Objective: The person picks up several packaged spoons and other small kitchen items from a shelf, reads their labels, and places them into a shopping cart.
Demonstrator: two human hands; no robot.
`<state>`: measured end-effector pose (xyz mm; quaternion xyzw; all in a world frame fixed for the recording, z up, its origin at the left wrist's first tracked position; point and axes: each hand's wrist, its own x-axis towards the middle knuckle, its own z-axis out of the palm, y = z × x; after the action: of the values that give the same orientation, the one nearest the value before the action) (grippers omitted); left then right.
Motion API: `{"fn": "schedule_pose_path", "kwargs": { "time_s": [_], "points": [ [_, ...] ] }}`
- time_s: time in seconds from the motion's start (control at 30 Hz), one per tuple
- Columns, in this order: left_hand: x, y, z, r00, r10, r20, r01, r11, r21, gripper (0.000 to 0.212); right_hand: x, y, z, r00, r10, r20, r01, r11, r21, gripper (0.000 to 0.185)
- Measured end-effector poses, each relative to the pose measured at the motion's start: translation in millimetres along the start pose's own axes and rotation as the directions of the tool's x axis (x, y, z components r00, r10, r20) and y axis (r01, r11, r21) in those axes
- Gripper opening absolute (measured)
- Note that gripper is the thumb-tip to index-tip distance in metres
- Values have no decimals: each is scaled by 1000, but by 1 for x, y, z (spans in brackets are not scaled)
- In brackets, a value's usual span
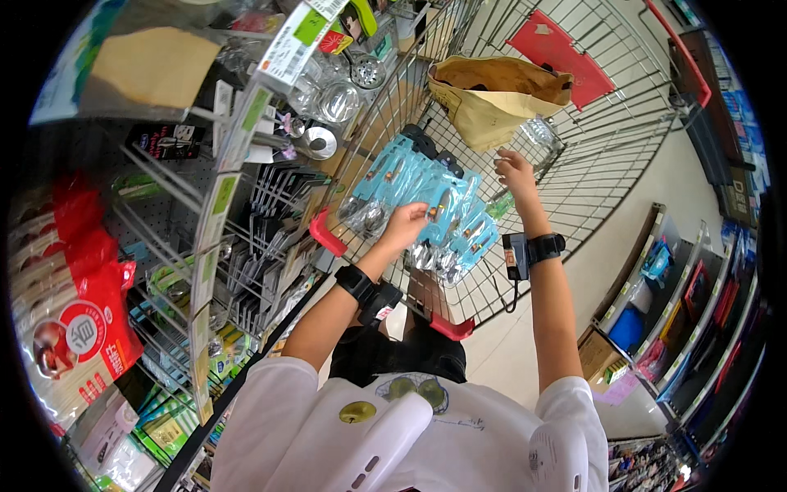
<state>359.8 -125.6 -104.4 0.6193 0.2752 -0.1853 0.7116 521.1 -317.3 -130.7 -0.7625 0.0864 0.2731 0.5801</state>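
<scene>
A wire shopping cart (590, 212) with red plastic corners stands before me. In its near left part lie several blue-carded packs of metal utensils (393, 166) in clear wrap, some with black handles. My left hand (404, 226) pinches the edge of one blue-carded pack (446, 206) lying on top of the others. My right hand (515, 175) is over the cart, to the right of the packs, fingers apart and slightly bent, with nothing seen in it. Just beyond it stands an open tan bag (479, 117). A clear plastic item (541, 132) lies beside the bag.
On the left, close to the cart, rises a shelf rack with price strips (212, 246), metal hooks and hanging kitchenware, including a slotted ladle (367, 71). Red packs of chopsticks (92, 332) hang at far left. Low shelves with goods (661, 307) stand to the right.
</scene>
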Motion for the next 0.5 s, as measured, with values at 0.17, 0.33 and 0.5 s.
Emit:
{"fn": "schedule_pose_path", "kwargs": {
  "time_s": [0.17, 0.33, 0.5],
  "points": [
    [33, -35, 9, 1000, -20, 2, 20, 993, 119, 27, 58, 74, 8, 995, -30, 91, 59, 940, -337, 41],
    [56, -52, 16, 983, -182, -24, 183, 969, 164, 26, 88, 129, 13, 982, -39, 184, 138, 813, -566, 50],
    [66, -63, 18, 980, -183, -83, 185, 982, 20, 18, 118, 175, 13, 964, 22, 265, 150, 779, -609, 67]
  ]
}}
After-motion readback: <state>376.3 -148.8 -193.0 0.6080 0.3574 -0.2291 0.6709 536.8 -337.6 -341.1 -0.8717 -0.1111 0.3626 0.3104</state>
